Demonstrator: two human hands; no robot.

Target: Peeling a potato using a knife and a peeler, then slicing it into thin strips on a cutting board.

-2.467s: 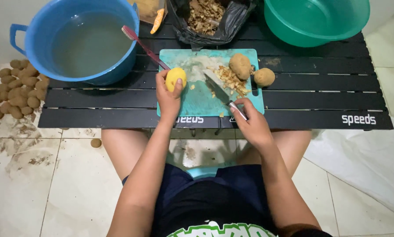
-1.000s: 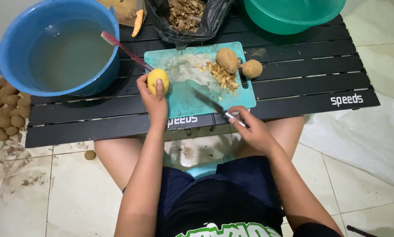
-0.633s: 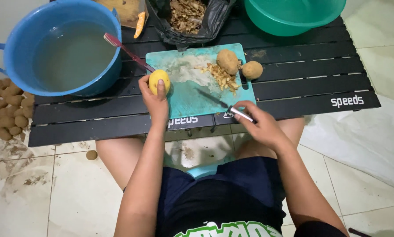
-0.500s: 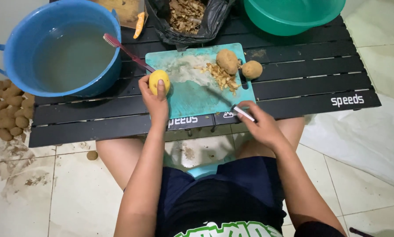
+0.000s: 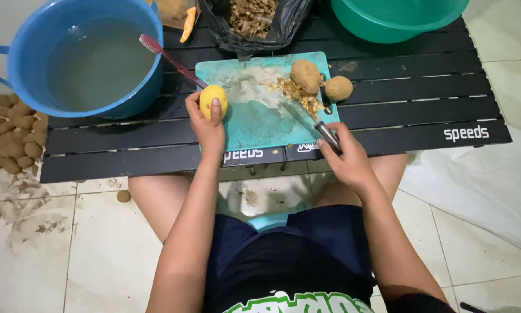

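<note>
Head view: peeled yellow potato (image 5: 213,99) is gripped by left hand (image 5: 207,120) at teal cutting board (image 5: 254,119) edge. Knife (image 5: 309,119) is held tight by right hand (image 5: 344,159), blade over board nr peel scraps (image 5: 298,94).

Even indoor light, soft shadows under the table (image 5: 423,110), sharp focus, slight wide-angle bowing

A blue tub (image 5: 17,55) of water, a green basin (image 5: 388,23) and a black bag (image 5: 237,37) of peelings stand on the slatted table (image 5: 423,110).

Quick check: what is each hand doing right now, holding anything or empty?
Left hand: closed around a peeled yellow potato at the cutting board edge.
Right hand: closed on a knife handle, blade lying over the board.
</note>
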